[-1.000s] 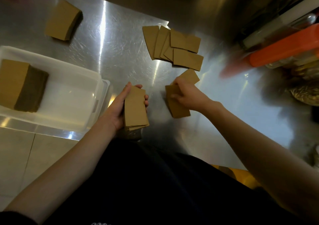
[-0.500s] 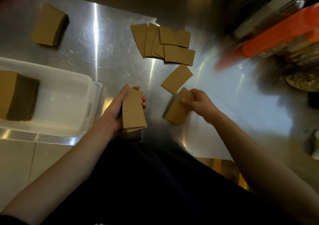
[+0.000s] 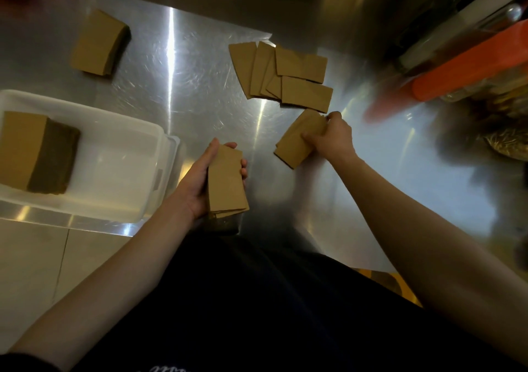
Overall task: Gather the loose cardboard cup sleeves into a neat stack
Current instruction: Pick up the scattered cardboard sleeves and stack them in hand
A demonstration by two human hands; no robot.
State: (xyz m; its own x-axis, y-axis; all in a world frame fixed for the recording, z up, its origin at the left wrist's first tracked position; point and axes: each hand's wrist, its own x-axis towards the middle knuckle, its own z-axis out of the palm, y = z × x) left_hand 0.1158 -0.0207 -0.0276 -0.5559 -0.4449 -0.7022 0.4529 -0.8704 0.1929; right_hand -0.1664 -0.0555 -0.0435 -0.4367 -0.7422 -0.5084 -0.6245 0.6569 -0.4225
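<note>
While each tight in a grip, left hand (image 3: 197,183) stack (image 3: 227,186) lengthwise away, right hand (image 3: 333,139) sleeves (image 3: 300,140) diagonal (up-right).

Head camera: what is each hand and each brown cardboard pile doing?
Left hand: holds a neat stack of sleeves.
Right hand: grips a small bunch of sleeves.
Loose sleeves: lying flat, overlapping, unstacked.
White tub: open, holding a tall stack.
Far stack: resting alone on the counter.
</note>
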